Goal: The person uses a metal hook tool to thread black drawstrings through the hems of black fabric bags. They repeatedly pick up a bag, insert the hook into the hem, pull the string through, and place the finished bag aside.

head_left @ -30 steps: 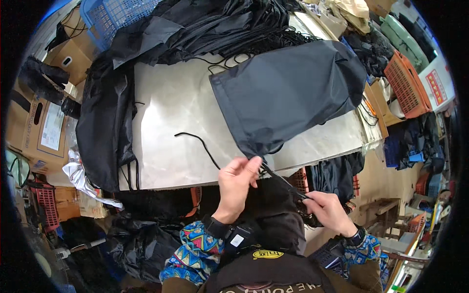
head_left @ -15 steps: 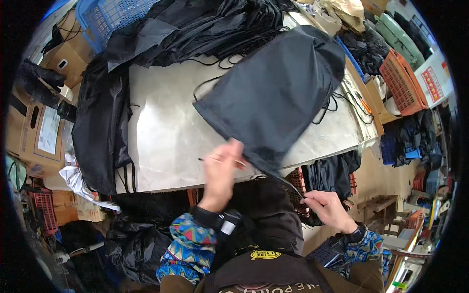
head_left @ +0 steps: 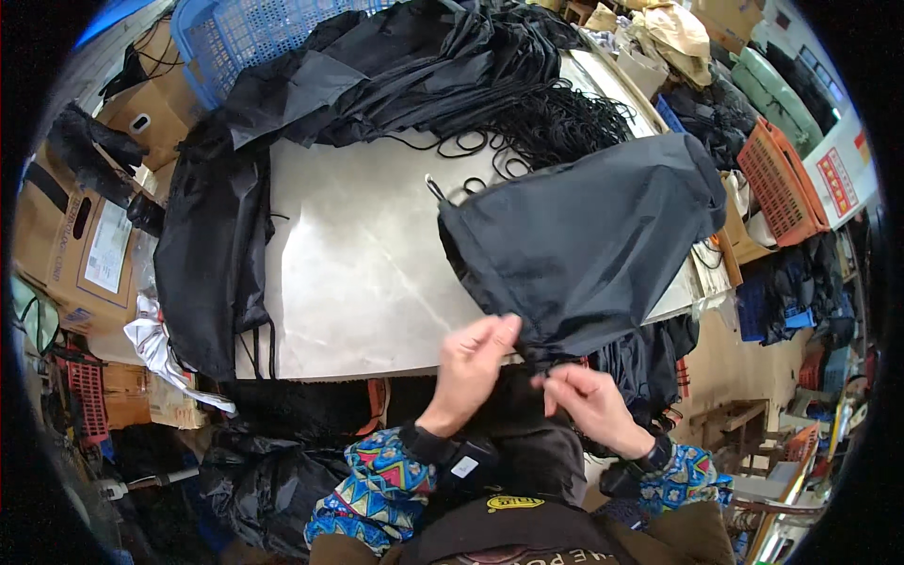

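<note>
Now both hands meet at the near edge of a dark bag (head_left: 589, 240), which lies across the right side of the steel table (head_left: 358, 282). The left hand (head_left: 471, 363) has its fingers pressed together, thumb against forefinger, pinching the bag's lower hem. The right hand (head_left: 584, 395) pinches with its fingertips just beside it, on what looks like a thin cord at the hem, though the cord itself is too fine to make out.

A second ago the hands were apart, drawing a black cord taut between them below the table edge; half a second ago the bag hung lifted and tilted. Since then the right hand has come up to the left, and the bag has spread flatter, its mouth toward the person. That suggests the cord's slack has been taken up and work has moved to the hem itself.

Beyond lie a heap of black bags (head_left: 377, 75) with loose cords (head_left: 565, 122), a blue basket (head_left: 235, 42), and an orange crate (head_left: 782, 179) to the right.
</note>
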The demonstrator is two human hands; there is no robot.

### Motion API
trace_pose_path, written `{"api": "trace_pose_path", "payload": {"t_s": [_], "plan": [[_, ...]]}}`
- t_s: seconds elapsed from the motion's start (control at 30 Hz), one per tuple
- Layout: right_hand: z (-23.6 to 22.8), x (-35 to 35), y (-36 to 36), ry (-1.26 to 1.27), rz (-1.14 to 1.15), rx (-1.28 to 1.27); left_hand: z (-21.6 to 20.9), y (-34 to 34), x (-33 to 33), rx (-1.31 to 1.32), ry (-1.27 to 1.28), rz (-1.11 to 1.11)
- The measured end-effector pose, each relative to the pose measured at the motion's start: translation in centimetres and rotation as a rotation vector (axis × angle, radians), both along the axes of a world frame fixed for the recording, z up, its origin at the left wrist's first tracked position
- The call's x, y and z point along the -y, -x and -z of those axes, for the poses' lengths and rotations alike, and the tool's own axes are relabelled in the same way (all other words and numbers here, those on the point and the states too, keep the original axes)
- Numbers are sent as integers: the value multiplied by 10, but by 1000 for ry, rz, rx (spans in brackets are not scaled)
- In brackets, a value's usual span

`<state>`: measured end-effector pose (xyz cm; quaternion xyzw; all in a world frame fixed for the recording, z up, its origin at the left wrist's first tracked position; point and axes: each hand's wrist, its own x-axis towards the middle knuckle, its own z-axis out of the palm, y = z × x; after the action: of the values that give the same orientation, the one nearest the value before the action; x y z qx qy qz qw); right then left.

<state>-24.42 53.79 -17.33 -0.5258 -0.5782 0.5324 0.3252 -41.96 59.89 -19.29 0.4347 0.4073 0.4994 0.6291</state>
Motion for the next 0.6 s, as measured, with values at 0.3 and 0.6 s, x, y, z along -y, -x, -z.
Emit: {"api": "trace_pose_path", "payload": {"t_s": [0.3,0.6], "plan": [[-52,-5,8,-393,-320,244,-27,24,-3,-183,-258,-82],[-76,-40,-7,-425,405,-276,-18,61,12,-719,-690,179]]}}
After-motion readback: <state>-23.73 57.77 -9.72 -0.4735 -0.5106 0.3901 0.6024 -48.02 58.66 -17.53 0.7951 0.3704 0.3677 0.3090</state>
